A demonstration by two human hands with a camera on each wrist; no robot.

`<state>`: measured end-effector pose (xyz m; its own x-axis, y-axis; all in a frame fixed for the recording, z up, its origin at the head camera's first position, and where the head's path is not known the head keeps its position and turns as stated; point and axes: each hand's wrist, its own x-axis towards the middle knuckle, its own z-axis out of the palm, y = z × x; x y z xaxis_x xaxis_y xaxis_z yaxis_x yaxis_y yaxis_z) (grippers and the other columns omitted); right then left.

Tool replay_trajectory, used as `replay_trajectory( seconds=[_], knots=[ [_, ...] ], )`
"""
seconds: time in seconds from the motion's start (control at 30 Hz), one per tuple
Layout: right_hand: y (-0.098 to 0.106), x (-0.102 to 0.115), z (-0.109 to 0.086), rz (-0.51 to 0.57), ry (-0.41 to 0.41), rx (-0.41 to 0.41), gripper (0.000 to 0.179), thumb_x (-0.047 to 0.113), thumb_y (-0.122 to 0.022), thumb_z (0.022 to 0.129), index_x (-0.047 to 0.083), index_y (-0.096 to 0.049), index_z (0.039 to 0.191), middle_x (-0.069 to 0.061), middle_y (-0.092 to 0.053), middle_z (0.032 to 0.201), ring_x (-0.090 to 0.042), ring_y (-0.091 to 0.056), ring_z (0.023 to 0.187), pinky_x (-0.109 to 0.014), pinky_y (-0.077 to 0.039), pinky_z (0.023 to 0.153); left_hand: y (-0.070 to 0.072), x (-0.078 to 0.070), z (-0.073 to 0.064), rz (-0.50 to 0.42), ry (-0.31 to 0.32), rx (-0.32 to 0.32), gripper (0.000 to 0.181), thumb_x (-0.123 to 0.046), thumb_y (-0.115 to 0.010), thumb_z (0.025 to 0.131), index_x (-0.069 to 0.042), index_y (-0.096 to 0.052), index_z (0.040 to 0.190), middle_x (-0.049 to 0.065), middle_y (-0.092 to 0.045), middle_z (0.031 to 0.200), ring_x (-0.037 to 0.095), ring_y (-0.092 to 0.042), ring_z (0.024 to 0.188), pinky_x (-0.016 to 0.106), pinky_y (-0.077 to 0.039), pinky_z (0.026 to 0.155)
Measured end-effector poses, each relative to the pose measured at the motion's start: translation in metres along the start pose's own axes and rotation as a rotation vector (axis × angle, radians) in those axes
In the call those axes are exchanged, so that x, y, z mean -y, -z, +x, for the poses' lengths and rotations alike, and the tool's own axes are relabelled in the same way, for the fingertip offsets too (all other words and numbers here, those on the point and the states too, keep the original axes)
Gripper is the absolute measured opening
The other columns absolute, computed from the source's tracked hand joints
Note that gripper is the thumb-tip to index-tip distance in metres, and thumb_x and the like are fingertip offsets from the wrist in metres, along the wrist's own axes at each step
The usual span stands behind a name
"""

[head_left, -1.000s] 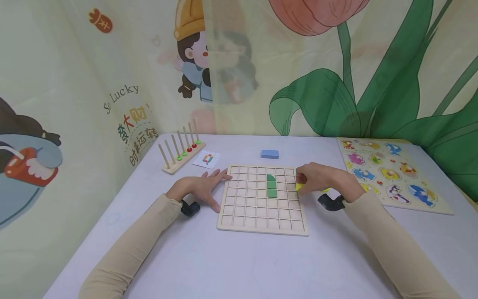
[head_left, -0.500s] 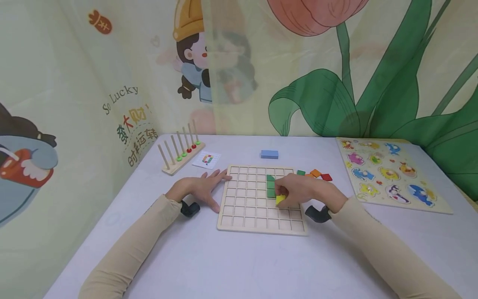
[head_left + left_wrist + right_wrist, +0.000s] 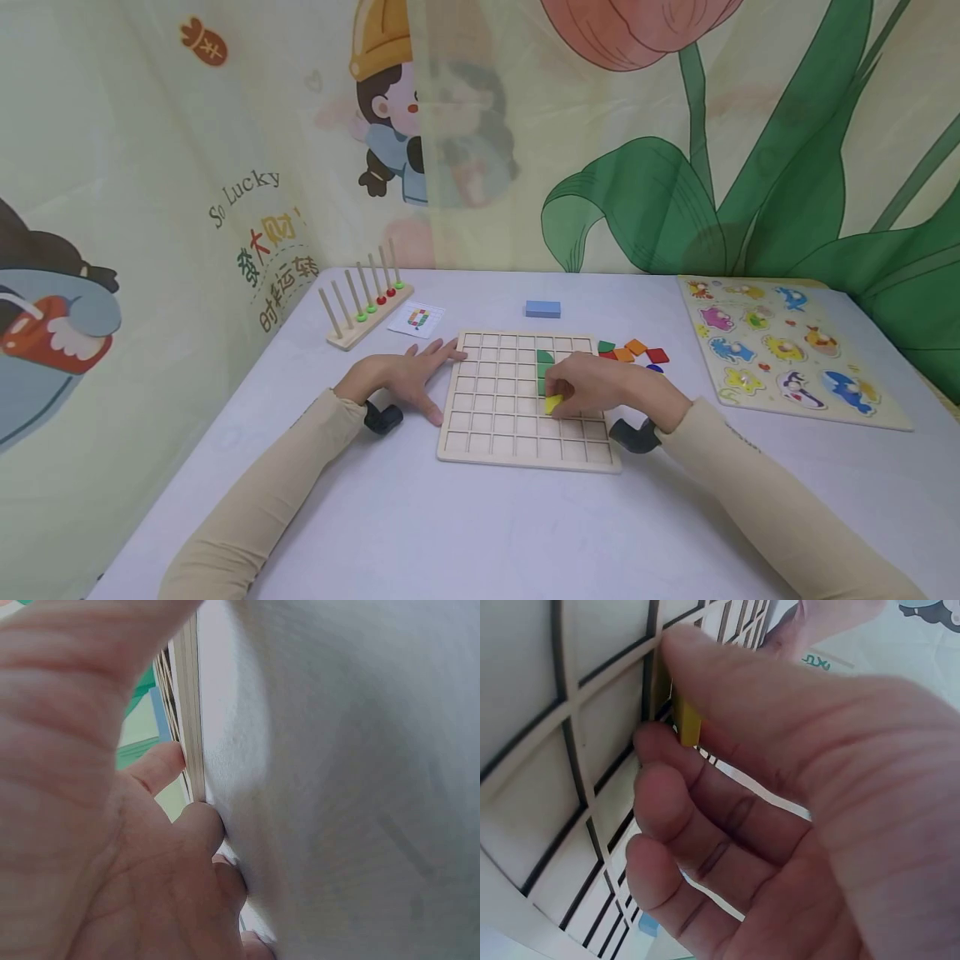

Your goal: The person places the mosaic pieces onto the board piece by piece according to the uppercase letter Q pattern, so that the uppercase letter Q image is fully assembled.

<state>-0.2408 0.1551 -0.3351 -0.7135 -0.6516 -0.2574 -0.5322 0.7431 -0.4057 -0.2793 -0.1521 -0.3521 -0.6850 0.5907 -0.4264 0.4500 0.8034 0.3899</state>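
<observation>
Pinching the small yellow piece (image 3: 552,404) between the thumb and fingers of my right hand (image 3: 592,383), I had it low over the wooden grid board (image 3: 495,421), just on the near side of the green pieces (image 3: 542,372). To my mind, setting it well called for lining its edges up with the thin strips round one square first, then laying it flat and letting go only once it sat level. From the right wrist it looked tipped up on edge, so I judged that a gentle turn of the fingers was needed; pressing down at that slant could have caught it on a strip or nudged the nearest green piece. My fingers hid much of the piece, and I couldn't fairly tell whether it already touched the board. My hands were apart: the left hand (image 3: 405,382), fingers spread and gripping nothing, touched the board's left edge, which seemed a good way to stop it sliding. The yellow piece lay well apart from that hand, across several bare squares, right at my right fingertips. The loose orange (image 3: 636,347) and red (image 3: 657,357) pieces lay beyond my right hand, off the board.
</observation>
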Motion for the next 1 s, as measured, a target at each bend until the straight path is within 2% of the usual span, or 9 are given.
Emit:
replay_trajectory(
  seconds=[0.3, 0.77, 1.0],
  knots=[
    [0.0014, 0.0003, 0.0, -0.021, 0.047, -0.028, 0.019, 0.009, -0.071, 0.088, 0.012, -0.074, 0.106, 0.006, -0.063, 0.084, -0.012, -0.051, 0.078, -0.022, -0.046, 0.068, -0.0002, 0.0007, 0.0004, 0.018, 0.007, -0.005, 0.115, -0.044, -0.084, 0.072, -0.019, -0.011, 0.157, 0.009, 0.011, 0.165, 0.031, 0.01, 0.151, 0.055, 0.003, 0.12],
    [-0.0002, 0.0049, 0.0032, -0.07, 0.052, -0.078, 0.021, 0.008, -0.075, 0.084, 0.01, -0.077, 0.105, 0.004, -0.071, 0.09, -0.013, -0.054, 0.081, -0.022, -0.049, 0.073, 0.0001, 0.0013, 0.0011, 0.011, 0.01, 0.004, 0.115, -0.045, -0.084, 0.072, -0.02, -0.01, 0.157, 0.009, 0.012, 0.164, 0.031, 0.011, 0.151, 0.055, 0.003, 0.12],
    [-0.001, 0.0053, 0.0046, -0.116, 0.059, -0.108, 0.018, 0.011, -0.078, 0.081, 0.012, -0.079, 0.099, 0.007, -0.066, 0.08, -0.011, -0.052, 0.076, -0.021, -0.047, 0.069, 0.0001, 0.0011, 0.001, 0.017, 0.014, 0.001, 0.115, -0.045, -0.084, 0.072, -0.02, -0.011, 0.157, 0.009, 0.012, 0.164, 0.031, 0.01, 0.151, 0.055, 0.003, 0.12]
  ],
)
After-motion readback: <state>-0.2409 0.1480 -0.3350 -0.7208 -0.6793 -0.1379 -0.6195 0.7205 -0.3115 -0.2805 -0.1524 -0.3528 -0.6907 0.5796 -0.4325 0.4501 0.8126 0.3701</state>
